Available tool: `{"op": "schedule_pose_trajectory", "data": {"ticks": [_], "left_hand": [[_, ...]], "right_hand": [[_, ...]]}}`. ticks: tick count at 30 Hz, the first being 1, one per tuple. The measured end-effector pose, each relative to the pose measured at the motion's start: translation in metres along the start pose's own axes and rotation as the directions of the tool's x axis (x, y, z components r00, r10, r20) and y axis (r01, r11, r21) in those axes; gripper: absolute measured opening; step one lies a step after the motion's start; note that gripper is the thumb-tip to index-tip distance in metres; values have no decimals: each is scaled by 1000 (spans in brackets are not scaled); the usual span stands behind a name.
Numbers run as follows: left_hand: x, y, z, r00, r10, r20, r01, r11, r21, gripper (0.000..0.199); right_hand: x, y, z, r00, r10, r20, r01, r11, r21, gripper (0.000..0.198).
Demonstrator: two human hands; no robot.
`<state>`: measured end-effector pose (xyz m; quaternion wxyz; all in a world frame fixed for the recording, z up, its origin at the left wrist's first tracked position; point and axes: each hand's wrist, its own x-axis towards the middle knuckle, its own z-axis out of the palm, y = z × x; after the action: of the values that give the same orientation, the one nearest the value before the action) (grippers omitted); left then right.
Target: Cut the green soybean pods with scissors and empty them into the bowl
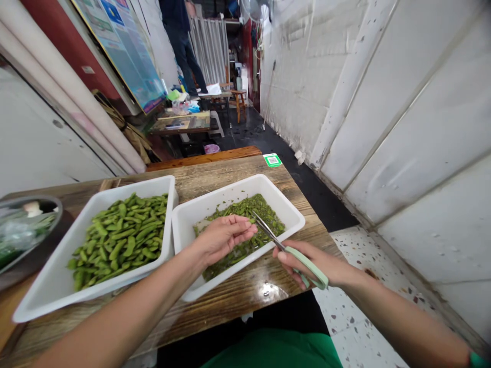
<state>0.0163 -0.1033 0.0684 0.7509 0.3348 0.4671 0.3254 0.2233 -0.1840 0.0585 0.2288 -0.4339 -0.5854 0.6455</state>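
My left hand (224, 236) is closed in a pinch on a green edamame pod (252, 221), mostly hidden by the fingertips. Light-green-handled scissors (273, 236) are gripped in my right hand (320, 258), their blades pointing at the pod. Both hands meet over the near side of a white plastic tray (293, 217), which holds small green clippings (264, 207) and bits in what looks like shallow water. To its left, a second white tray (48, 283) carries a large heap of whole edamame pods (125, 237).
The trays stand on a wooden table (199, 324) with wet patches at its near edge. A metal bowl (57, 204) with vegetables and plastic is at far left. A green QR card (272, 160) lies at the far corner. A person (184, 46) stands in the background; a white wall (383, 102) runs along the right.
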Motion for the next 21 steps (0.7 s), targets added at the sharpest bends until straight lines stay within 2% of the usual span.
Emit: {"op": "schedule_pose_trajectory", "data": {"ticks": [6,12,14,16,17,18,19,20,21], "left_hand": [[-3,-7,8,999,27,-25,-29,999,-44,7],[-3,-9,3,996,57,-69,-57,998,-3,5],[-7,-1,-6,989,112,-98,-106,993,58,6],[-16,14,-22,954,262,-144,-233,954,189,11],[-23,24,-33,906,382,-184,-319,900,296,15],[-31,35,-47,822,524,-223,-395,806,440,20],[-40,47,-64,682,677,-278,-417,672,612,23],[-48,59,-83,536,791,-295,-344,524,779,23],[-55,70,-103,406,868,-287,-196,389,900,21]], "right_hand": [[4,-1,4,999,-20,-46,19,1000,-16,38],[6,-1,3,990,104,-91,-107,994,-23,38],[6,2,-1,991,105,-84,-104,994,13,37],[4,6,-9,993,82,-85,-77,996,53,37],[3,7,-14,993,72,-91,-66,995,70,37],[1,9,-19,993,65,-98,-57,995,81,38],[-1,10,-23,993,62,-104,-54,995,84,39],[-4,11,-28,992,63,-108,-54,995,79,40],[-6,11,-32,992,68,-105,-61,996,67,42]]}}
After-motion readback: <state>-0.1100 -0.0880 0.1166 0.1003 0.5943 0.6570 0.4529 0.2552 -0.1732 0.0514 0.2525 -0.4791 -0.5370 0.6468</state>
